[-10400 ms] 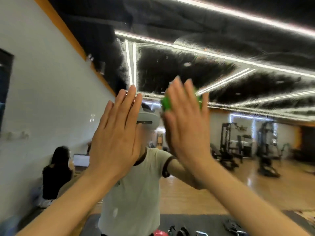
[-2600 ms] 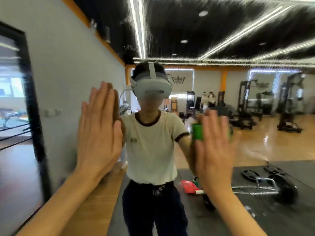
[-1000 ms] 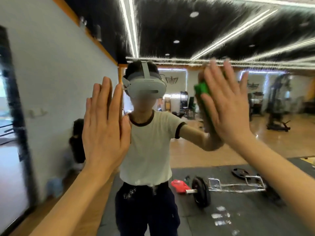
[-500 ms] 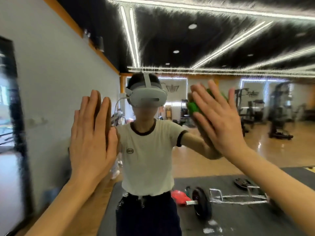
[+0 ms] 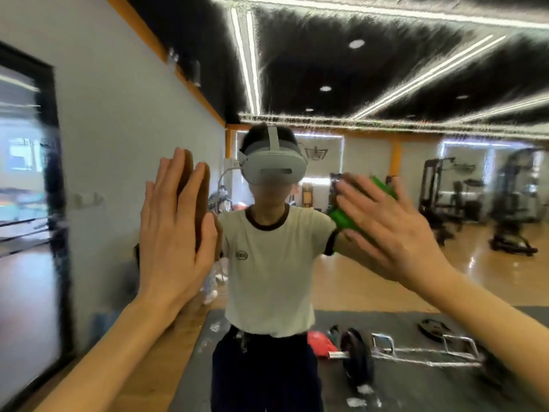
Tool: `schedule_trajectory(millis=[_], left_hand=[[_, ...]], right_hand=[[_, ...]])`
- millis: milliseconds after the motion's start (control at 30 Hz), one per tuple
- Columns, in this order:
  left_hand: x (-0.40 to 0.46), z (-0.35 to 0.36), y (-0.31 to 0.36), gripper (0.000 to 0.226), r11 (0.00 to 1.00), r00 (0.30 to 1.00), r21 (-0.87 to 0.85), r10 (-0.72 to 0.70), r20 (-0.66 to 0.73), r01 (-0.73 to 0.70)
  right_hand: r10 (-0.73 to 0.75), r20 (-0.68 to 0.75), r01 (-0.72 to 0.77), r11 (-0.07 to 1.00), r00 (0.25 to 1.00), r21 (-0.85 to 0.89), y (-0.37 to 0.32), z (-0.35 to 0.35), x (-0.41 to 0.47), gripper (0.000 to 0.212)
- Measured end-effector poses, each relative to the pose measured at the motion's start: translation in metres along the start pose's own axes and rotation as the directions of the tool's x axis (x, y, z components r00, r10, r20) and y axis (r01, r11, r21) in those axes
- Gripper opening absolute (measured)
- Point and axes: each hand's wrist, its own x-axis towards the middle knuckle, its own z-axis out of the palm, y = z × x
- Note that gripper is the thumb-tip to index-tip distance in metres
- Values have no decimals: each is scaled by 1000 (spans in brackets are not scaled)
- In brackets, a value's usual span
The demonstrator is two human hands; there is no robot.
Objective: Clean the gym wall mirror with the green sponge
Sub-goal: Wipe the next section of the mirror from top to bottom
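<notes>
The wall mirror (image 5: 386, 84) fills the head view and reflects the gym and a person in a headset. My right hand (image 5: 389, 230), fingers straight and spread, presses the green sponge (image 5: 344, 218) flat against the glass at chest height, right of centre. Only the sponge's green edges show around the fingers. My left hand (image 5: 172, 230) lies flat on the glass to the left, fingers straight and together, holding nothing.
The mirror's dark left edge (image 5: 56, 203) stands at the far left. In the reflection a barbell (image 5: 356, 355) and weight plates lie on a black mat behind me, with gym machines (image 5: 511, 203) on the wooden floor at the right.
My right hand has slid the sponge down and leftward across the glass, from head height to chest height. My left hand has stayed flat on the mirror.
</notes>
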Motion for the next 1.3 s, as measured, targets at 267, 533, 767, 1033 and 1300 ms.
schedule_trajectory(millis=[267, 533, 767, 1033, 1300], left_hand=[[8, 51, 97, 56, 970, 986, -179, 169, 6, -166], [3, 75, 103, 59, 976, 975, 16, 218, 41, -219], [3, 75, 103, 59, 973, 975, 69, 219, 32, -221], [2, 74, 104, 58, 971, 976, 97, 216, 43, -219], [2, 75, 105, 59, 975, 979, 97, 193, 60, -198]], right_hand=[[125, -27, -126, 992, 992, -9, -40, 16, -21, 54], [-31, 43, 36, 991, 999, -127, 8, -4, -35, 53], [435, -150, -435, 900, 888, 35, 18, -4, 24, 51], [-89, 207, 114, 987, 974, -116, -13, -8, -104, 62], [456, -146, -462, 887, 878, -13, 41, -9, -1, 52]])
